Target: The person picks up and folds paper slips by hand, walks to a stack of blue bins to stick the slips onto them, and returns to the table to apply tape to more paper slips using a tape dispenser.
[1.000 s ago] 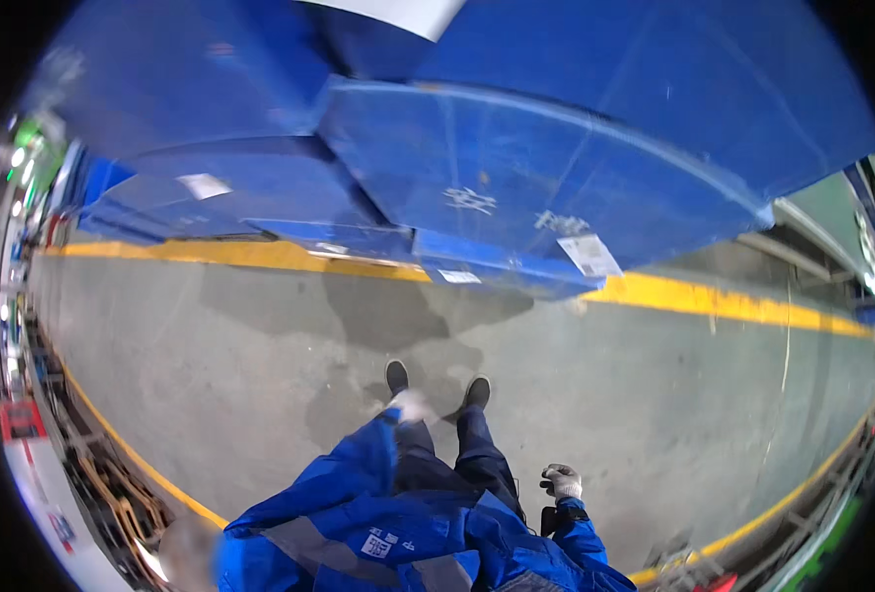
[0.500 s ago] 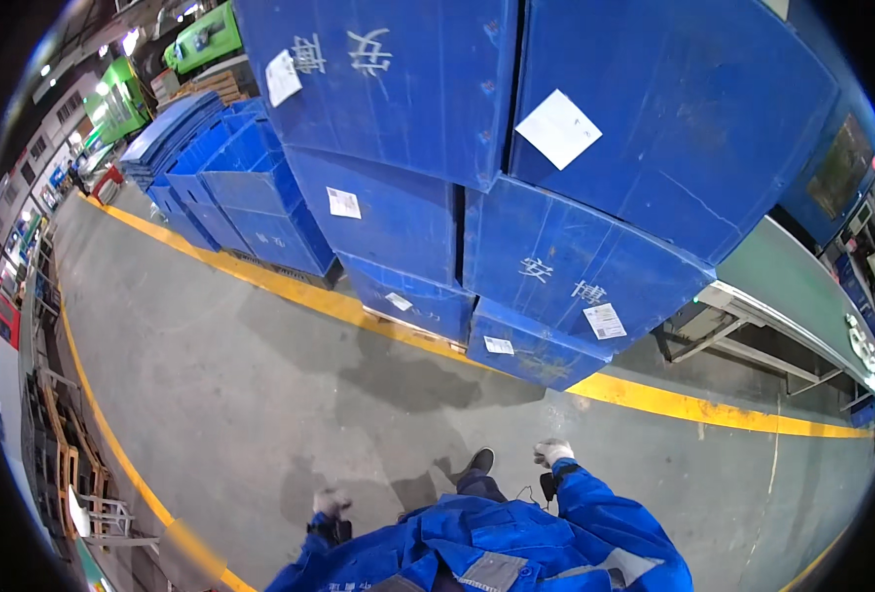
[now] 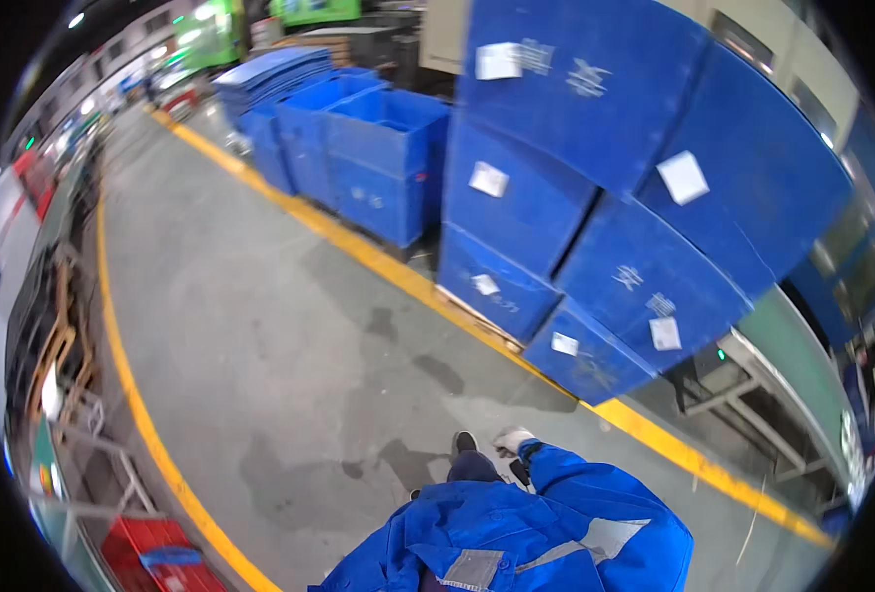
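Observation:
My right hand [image 3: 513, 440], in a pale glove, hangs in front of my body at the end of a blue sleeve [image 3: 595, 493]. Its fingers are small and blurred, so their pose is unclear, and no held thing shows. A small dark object [image 3: 520, 473] sits by that wrist. My left hand is out of view; only the blue jacket shows on that side. Nearest to the right hand, though well apart from it, stands a tall stack of blue boxes [image 3: 595, 237] with white paper labels. One dark shoe [image 3: 465, 443] is on the grey floor.
Open-topped blue bins [image 3: 378, 168] and a pile of blue sheets [image 3: 275, 74] stand beyond the stack. A yellow line [image 3: 344, 237] runs along them. At right is a green-topped table [image 3: 802, 345]; at left, a red crate [image 3: 156, 553] and wooden pallets [image 3: 58, 340].
The view has turned left, so the box stack sits further right and more bins show. My left hand has left the picture. The right hand appears further left.

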{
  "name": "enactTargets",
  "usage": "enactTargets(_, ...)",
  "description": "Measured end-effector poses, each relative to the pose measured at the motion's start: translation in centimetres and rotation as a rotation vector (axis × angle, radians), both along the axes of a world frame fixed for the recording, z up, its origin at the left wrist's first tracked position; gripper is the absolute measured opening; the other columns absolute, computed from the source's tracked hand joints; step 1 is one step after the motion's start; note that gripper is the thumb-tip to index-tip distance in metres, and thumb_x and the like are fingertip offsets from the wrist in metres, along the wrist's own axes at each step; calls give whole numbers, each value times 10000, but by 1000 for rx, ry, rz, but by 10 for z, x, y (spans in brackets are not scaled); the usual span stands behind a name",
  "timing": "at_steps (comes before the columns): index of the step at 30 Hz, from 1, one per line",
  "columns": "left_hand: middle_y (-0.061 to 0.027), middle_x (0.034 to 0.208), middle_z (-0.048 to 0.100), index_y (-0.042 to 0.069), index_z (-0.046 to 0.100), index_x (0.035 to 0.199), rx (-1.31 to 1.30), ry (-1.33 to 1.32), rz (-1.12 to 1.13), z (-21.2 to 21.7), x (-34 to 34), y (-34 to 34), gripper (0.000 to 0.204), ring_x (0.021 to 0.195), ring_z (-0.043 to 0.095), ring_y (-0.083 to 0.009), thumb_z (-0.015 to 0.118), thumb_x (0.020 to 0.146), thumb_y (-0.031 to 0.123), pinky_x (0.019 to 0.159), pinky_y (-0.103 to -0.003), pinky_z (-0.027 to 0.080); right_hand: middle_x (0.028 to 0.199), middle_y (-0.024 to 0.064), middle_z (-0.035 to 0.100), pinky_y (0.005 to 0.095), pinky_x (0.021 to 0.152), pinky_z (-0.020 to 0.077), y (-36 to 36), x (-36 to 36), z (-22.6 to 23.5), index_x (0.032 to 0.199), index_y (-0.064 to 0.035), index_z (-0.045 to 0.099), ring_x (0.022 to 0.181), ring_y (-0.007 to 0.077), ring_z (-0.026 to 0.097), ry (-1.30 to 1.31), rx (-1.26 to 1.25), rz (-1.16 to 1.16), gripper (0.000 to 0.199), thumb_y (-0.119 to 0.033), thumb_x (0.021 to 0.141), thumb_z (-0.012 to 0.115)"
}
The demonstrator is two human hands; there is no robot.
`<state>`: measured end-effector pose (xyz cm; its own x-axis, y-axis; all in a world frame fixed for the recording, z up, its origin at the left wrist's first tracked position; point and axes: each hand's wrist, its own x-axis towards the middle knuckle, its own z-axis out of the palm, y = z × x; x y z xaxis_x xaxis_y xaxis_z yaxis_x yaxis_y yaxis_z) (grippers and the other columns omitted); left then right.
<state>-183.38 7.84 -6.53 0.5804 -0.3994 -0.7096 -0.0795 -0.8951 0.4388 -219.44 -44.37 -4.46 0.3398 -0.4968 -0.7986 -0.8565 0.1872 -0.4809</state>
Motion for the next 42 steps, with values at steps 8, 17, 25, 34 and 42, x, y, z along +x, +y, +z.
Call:
enactTargets(8,-152,1099,808,99,755,1207,-153,375,1050,-24,-58,97,362,1032,783,-280,595,1032,373,884,-474,626,875,116,789,410,623,597,22,72,28,906,-45,753,681,232,747,89,128,200,329,-326,1039,645)
enactTargets(17,-163,1070,813,89,775,1081,13,-24,473,-40,-75,127,300,933,793,-321,651,988,346,827,-458,637,849,121,797,364,620,568,56,355,25,932,-16,802,661,211,719,73,-58,816,443,-417,1041,650)
enactTargets(25,-182,1054,812,62,781,999,59,-293,698,-6,-22,132,284,880,792,-357,705,949,331,800,-448,642,794,130,786,412,586,559,162,697,6,847,-8,804,604,237,705,-85,70,848,526,-499,1005,702)
enactTargets(34,-174,1021,817,34,800,1033,-201,-65,1670,2,19,149,295,941,799,-344,754,915,301,823,-456,649,895,121,814,403,629,587,399,881,13,1051,8,778,731,233,777,-150,-108,1523,491,-473,955,794)
enactTargets(42,-183,1025,816,69,821,1044,119,148,1110,-26,31,245,332,951,793,-363,735,870,338,832,-484,642,866,108,794,380,580,538,491,927,7,1012,-8,791,686,213,739,-78,64,1422,421,-427,970,772)
